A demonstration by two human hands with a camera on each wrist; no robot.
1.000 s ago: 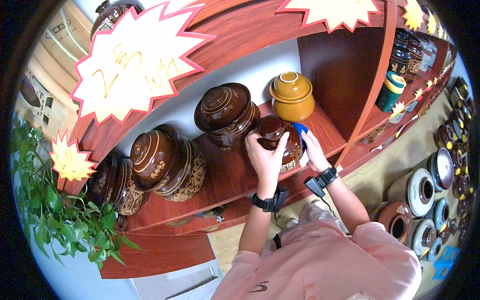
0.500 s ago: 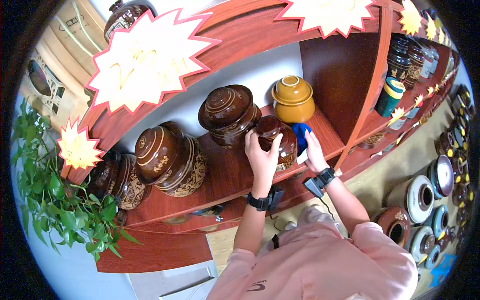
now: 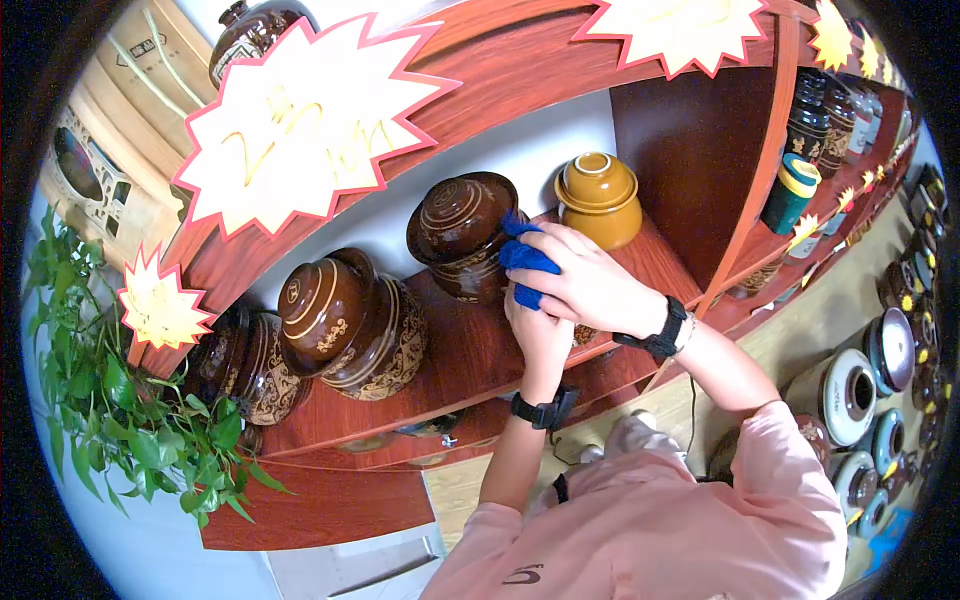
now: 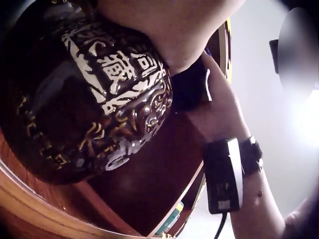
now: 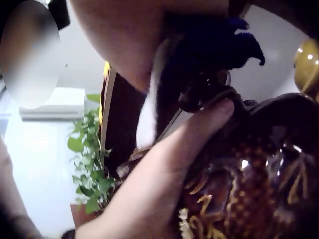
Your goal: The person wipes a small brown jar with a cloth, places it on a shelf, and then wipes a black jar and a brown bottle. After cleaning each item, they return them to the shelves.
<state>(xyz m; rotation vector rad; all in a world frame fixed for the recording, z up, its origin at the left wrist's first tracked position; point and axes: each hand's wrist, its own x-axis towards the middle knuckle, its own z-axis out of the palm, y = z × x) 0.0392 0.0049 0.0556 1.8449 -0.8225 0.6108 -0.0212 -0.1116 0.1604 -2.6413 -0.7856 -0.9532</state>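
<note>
A glossy brown jar with raised lettering point(image 4: 114, 69) is at the shelf's front, mostly hidden by the hands in the head view. My left hand point(image 3: 540, 345) grips its neck; in the right wrist view the left thumb lies along the neck of the jar point(image 5: 249, 169). Over the jar's top, my right hand point(image 3: 592, 285) holds a bunched blue cloth point(image 3: 528, 262), its fingers bent over it. The cloth point(image 5: 214, 47) hangs above the dark lid point(image 5: 197, 93), with a white edge showing. The right fingertips are partly hidden.
Lidded brown pots point(image 3: 462, 225) point(image 3: 345, 320) stand left on the red wooden shelf point(image 3: 465, 350); a mustard pot point(image 3: 600, 205) stands behind my right hand. Starburst price signs point(image 3: 310, 125) hang in front, a leafy plant point(image 3: 130, 410) lower left. More jars point(image 3: 845, 395) stand on the floor at right.
My right hand has moved left and up from the jar's right side to over its top, carrying the blue cloth. My left hand stays at the jar's neck, now partly covered.
</note>
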